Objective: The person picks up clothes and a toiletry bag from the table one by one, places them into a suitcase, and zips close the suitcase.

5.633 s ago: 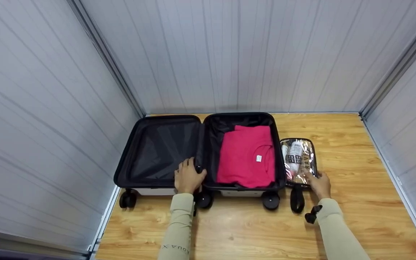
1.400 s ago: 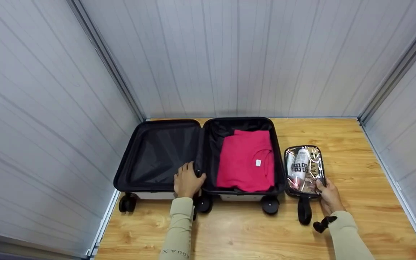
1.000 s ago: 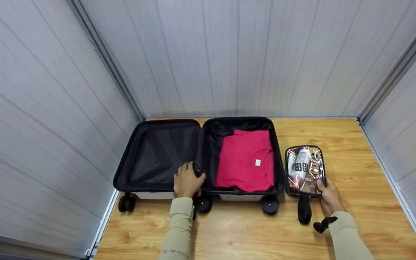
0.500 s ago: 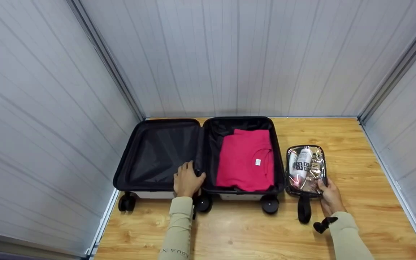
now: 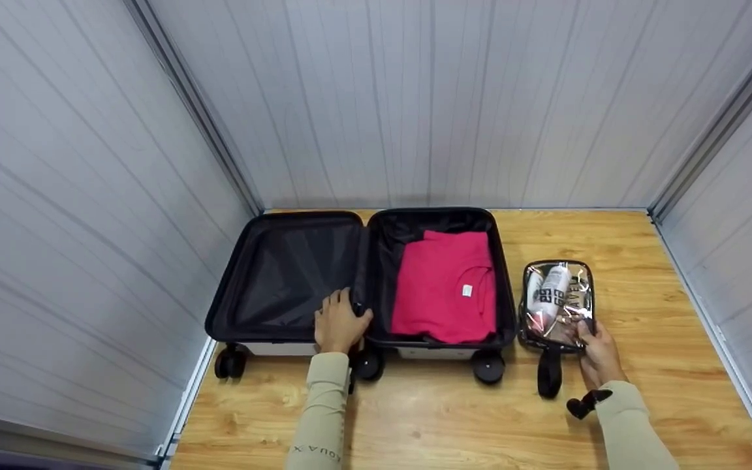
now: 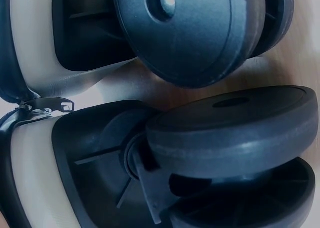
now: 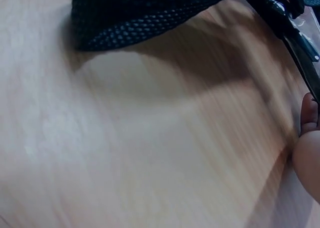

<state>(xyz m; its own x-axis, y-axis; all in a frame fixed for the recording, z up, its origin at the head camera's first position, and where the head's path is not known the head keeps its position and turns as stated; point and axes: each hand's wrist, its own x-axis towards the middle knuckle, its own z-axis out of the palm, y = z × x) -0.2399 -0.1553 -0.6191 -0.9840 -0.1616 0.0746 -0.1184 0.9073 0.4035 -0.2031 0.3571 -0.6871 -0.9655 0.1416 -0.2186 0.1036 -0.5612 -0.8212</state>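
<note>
An opened suitcase point(image 5: 368, 329) lies flat on the floor, its two black-lined halves side by side. My left hand point(image 5: 339, 324) rests on its front rim by the middle hinge, fingers over the left half and thumb toward the right half. A folded pink T-shirt point(image 5: 444, 287) lies in the right half, its white neck label showing. Right of the suitcase, my right hand point(image 5: 601, 352) pinches the lower right edge of a clear toiletry bag point(image 5: 575, 307), thumb on top and fingers beneath. White bottles point(image 5: 553, 290) show through the bag.
Black wheels point(image 5: 488, 367) stick out from the suitcase's front side; a pair fills the left wrist view. The bag's black strap point(image 5: 549, 375) hangs toward the front. Pale panel walls point(image 5: 415, 104) enclose the wooden floor point(image 5: 454, 424) on the left, back and right.
Since the oldest frame, the toiletry bag and my right hand have moved right, away from the suitcase. Over the last second the bag shifts slightly further right. My left hand stays on the suitcase.
</note>
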